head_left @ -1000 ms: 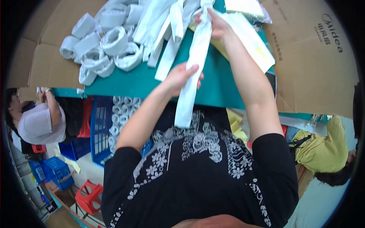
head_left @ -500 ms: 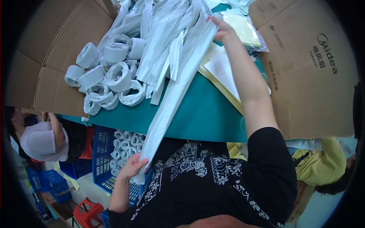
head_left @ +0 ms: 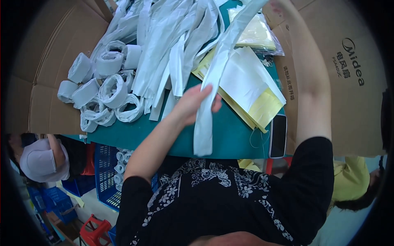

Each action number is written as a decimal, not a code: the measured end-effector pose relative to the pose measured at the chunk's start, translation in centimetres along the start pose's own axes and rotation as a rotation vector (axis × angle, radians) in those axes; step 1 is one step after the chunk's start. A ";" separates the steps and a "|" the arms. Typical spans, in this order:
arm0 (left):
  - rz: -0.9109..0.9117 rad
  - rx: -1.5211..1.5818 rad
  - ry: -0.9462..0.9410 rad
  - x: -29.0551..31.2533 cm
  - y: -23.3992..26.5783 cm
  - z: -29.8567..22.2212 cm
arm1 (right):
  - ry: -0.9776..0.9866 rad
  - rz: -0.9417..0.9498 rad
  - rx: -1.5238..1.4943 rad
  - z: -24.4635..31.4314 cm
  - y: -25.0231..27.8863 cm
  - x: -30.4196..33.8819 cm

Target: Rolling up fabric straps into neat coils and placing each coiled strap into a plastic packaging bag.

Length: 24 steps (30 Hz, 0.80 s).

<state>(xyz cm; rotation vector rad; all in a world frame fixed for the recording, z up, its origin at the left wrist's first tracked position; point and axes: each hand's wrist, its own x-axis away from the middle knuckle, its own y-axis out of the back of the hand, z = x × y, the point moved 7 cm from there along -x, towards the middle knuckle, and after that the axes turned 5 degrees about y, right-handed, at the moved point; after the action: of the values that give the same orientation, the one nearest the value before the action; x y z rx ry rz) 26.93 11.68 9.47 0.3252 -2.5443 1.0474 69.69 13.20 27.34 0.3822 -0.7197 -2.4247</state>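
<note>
A long, flat white strip (head_left: 223, 57) of thin folded material runs slantwise over the table. My left hand (head_left: 196, 103) is closed around it not far from its lower end, which hangs free toward me. At the top edge of the picture, my right hand (head_left: 282, 5) is at the strip's upper end with the fingers closed on it, partly blurred and cut off. Left of the strip lies a heap of similar white strips (head_left: 164, 45). Several white rolled rings (head_left: 113, 91) are piled farther left.
Yellow and white sheets (head_left: 246, 82) lie under the strip, near a bagged yellow stack (head_left: 256, 35). A phone (head_left: 278, 135) rests at the green table's (head_left: 234, 139) front edge. Cardboard walls (head_left: 320, 110) flank the table. Below left stands a blue basket (head_left: 104, 176) of white rolls; other people sit at both sides.
The strip has been drawn rightward and away from the heap. My left hand rose from below the table edge to over the table; my right hand moved up and right.
</note>
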 end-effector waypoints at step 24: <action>0.114 -1.767 -1.351 11.5 -5.7 4.0 | -0.686 0.545 -1.450 -7.6 -22.1 42.6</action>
<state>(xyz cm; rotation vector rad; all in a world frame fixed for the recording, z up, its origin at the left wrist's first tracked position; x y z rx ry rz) 17.48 4.00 15.28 0.3293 -3.1484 -2.1830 29.22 -0.19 4.02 -1.0790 0.7074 -1.8752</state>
